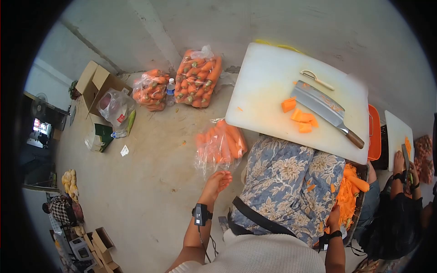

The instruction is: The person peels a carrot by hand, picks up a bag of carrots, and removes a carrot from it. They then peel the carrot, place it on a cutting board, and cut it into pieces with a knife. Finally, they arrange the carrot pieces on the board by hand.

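The bag of carrots (221, 144) lies on the floor left of the cutting board (268, 82); near it, our left hand (219, 182) is loosely open. Nearer us than the board, our right hand (334, 218) meets the peelings (347, 196); we cannot tell its grip.

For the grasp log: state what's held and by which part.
The left hand, open near the bag of carrots, holds nothing visible. Whether the right hand, beside the carrot shavings, grips anything cannot be told.

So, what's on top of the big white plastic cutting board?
On the board lie a wide steel cleaver with a brown wooden handle, a cream-coloured peeler and chopped orange carrot chunks. The cleaver hides whatever is beneath it.
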Demonstrator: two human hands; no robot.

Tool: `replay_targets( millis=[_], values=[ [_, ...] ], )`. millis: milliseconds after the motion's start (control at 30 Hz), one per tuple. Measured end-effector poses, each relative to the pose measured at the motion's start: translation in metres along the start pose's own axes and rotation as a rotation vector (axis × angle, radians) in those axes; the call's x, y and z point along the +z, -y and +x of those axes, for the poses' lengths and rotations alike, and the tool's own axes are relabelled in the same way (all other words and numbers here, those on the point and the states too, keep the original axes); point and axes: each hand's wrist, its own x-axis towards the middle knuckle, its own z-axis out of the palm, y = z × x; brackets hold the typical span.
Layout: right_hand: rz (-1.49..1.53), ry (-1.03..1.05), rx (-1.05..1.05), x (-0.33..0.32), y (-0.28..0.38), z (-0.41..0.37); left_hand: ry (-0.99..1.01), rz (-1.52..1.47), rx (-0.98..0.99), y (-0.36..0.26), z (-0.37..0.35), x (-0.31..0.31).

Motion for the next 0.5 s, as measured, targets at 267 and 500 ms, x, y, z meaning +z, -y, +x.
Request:
replay_targets(
  millis=[267,500],
  values=[
    [0.239,0.245,0.335,-0.032,0.081,-0.023,-0.093,-0.41,-0.051,0.061,0.014,-0.045],
    [0.303,0.404,0.251,-0.032,0.012,0.004,-0.367,-0.021,0.136,0.014,0.057,-0.025]
  ],
)
